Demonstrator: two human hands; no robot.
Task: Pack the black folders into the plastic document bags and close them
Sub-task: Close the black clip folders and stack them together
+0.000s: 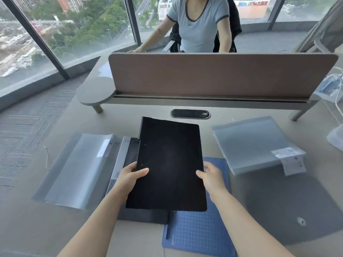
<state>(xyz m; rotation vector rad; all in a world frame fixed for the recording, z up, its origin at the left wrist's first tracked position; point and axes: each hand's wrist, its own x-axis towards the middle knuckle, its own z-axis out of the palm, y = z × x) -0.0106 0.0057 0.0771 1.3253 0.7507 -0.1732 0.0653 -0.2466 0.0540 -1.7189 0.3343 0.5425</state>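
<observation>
Two-handed grip, black folder (168, 164) (labels "20")

The black folder (167, 164) covers all but the thumb of the left hand (130, 178), so the fingers behind its left edge cannot be seen, and the right hand (210, 176) shows blurred fingertips at the folder's right edge. Beneath the left fingers, a second dark folder (143, 216) and the blue cutting mat (200, 232) under the right fingers are largely hidden, the mat also cut off by the lower edge. The labels on the left bag stack (74, 169) and right bag stack (254, 143), outboard of the fingers, are too small to read fully, and the seated person (200, 25) is cut off by the top edge.
</observation>
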